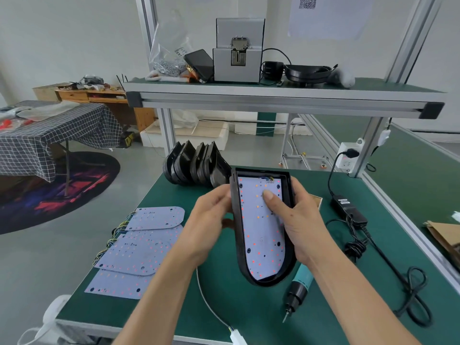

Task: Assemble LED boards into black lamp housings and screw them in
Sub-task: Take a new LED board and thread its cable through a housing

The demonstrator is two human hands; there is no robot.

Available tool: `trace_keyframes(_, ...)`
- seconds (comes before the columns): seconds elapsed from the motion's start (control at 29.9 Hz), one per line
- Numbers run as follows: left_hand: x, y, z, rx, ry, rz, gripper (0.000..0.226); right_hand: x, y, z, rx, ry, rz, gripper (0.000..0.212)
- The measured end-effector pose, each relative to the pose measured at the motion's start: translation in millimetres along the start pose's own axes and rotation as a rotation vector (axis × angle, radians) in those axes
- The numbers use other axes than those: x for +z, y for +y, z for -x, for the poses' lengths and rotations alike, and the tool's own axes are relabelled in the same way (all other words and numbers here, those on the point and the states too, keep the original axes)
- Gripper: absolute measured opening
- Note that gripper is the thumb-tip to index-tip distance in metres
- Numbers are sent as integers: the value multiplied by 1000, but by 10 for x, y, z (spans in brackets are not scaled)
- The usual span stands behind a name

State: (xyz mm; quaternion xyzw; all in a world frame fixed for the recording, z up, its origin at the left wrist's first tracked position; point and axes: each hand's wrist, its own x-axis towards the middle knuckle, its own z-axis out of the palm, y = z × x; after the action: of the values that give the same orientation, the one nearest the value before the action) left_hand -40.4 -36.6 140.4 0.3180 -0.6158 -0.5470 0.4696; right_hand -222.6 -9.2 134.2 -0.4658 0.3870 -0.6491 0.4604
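Black lamp housing (288, 195) holding a pale lilac LED board (261, 227) dotted red and orange. Green bench mat (236, 307). At nine o'clock, a navy tablecloth (49, 135) with white grid.

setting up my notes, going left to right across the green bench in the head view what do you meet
loose LED boards → left hand → black lamp housing with an LED board inside → right hand → power adapter with its cable

A square code sits on the paper (323, 16) on the wall, but no words can be read.
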Motion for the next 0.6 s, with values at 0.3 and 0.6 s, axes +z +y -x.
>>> trace_keyframes(0.3,141,-114,-94,350,145,-488,29,-25,-22,63,43,-7,-110,39)
trace_keyframes(0.6,147,33,-53,567,209,-919,10,-70,66,102,39,29,-127,51)
